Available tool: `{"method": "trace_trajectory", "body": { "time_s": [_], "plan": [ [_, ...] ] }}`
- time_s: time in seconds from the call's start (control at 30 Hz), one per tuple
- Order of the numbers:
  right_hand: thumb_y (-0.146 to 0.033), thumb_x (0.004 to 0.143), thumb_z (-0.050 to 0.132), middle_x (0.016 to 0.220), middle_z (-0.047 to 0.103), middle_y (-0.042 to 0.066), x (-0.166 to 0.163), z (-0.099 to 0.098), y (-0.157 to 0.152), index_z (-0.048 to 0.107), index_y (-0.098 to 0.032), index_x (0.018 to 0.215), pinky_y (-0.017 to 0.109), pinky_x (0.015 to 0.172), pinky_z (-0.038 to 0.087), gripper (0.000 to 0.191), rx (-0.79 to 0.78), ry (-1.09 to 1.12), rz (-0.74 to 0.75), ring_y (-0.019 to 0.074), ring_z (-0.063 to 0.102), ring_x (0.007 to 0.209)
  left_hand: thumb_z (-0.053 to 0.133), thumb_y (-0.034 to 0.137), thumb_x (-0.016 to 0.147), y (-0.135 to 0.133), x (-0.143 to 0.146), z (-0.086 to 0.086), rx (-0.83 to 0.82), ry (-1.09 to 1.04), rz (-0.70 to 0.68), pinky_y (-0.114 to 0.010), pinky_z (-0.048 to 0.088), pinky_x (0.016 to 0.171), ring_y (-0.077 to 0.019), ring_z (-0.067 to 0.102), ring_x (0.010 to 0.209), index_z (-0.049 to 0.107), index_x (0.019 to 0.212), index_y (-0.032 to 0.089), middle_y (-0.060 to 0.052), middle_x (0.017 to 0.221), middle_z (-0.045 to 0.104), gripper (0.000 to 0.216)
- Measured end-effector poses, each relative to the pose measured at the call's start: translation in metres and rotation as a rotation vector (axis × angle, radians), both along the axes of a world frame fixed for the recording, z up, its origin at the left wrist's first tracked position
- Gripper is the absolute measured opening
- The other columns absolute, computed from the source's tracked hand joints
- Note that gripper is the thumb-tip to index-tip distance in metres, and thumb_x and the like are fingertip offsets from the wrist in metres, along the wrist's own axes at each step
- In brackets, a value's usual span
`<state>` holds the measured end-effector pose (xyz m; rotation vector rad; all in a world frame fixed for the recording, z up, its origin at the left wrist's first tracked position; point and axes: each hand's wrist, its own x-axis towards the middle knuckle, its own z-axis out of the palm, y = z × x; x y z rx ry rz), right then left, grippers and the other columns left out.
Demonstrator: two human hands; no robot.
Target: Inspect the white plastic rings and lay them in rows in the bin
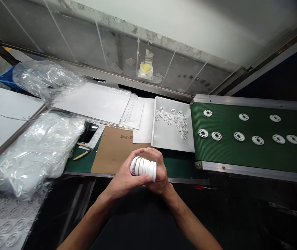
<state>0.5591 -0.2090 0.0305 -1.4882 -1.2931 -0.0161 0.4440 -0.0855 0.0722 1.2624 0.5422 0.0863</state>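
Between my two hands is a stack of white plastic rings [143, 166], lying on its side in front of my body. My left hand [124, 178] wraps the stack from the left, its thumb along the lower side. On the right end, my right hand [161, 173] closes round the stack, its fingers meeting the left fingers over the top. A brown cardboard sheet [112, 149] lies on the bench just beyond my hands. Farther off, a white tray [169, 137] holds several similar white rings [178, 123]. My palms are partly hidden.
To the right, a green conveyor belt [216, 156] carries several white rings [239, 136]. Clear plastic bags [39, 149] and white sheets [93, 100] lie left. A phone [90, 132] and yellow-handled pliers [82, 155] rest on the bench. Bagged rings [8, 222] sit lower left.
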Motion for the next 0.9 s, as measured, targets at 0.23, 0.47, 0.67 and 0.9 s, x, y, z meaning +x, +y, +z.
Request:
{"method": "trace_trajectory", "body": {
  "time_s": [0.23,0.47,0.67,0.9],
  "plan": [
    [-0.042,0.077,0.089,0.15,0.054,0.019,-0.003,-0.008,-0.002,0.037,-0.025,0.161,0.061,0.112,0.054,0.1,-0.153,0.236,-0.011,0.0417,0.059,0.135,0.09,0.031,0.075,-0.003,-0.002,0.0,0.105,-0.05,0.03,-0.039,0.052,0.106,-0.0313,0.064,0.124,0.04,0.158,0.024,-0.012,0.138,0.064,0.097],
    [-0.042,0.1,0.063,0.155,0.048,0.018,0.001,-0.007,0.004,0.046,-0.026,0.156,0.065,0.116,0.049,0.061,-0.016,0.021,-0.008,0.0406,0.051,0.143,0.092,0.038,0.074,-0.006,0.003,-0.004,0.064,-0.017,0.05,-0.04,0.053,0.105,-0.0316,0.065,0.122,0.028,0.165,0.022,-0.013,0.136,0.065,0.112],
    [-0.041,0.082,0.089,0.125,0.071,0.013,0.001,0.002,0.006,0.063,-0.027,0.139,0.056,0.108,0.057,0.064,-0.038,0.275,-0.008,0.0362,0.066,0.125,0.087,0.041,0.079,-0.008,0.003,0.002,0.229,0.035,-0.008,-0.044,0.051,0.111,-0.036,0.057,0.135,0.015,0.17,0.026,-0.016,0.163,0.044,0.117],
    [-0.043,0.077,0.093,0.124,0.071,0.013,-0.004,-0.002,-0.001,0.067,-0.025,0.129,0.052,0.103,0.06,0.061,-0.08,0.548,0.038,0.0339,0.069,0.119,0.079,0.06,0.085,-0.001,-0.004,0.001,0.199,-0.007,-0.107,-0.053,0.042,0.12,-0.0403,0.05,0.146,0.018,0.171,0.021,-0.019,0.165,0.044,0.113]
  ]
}}
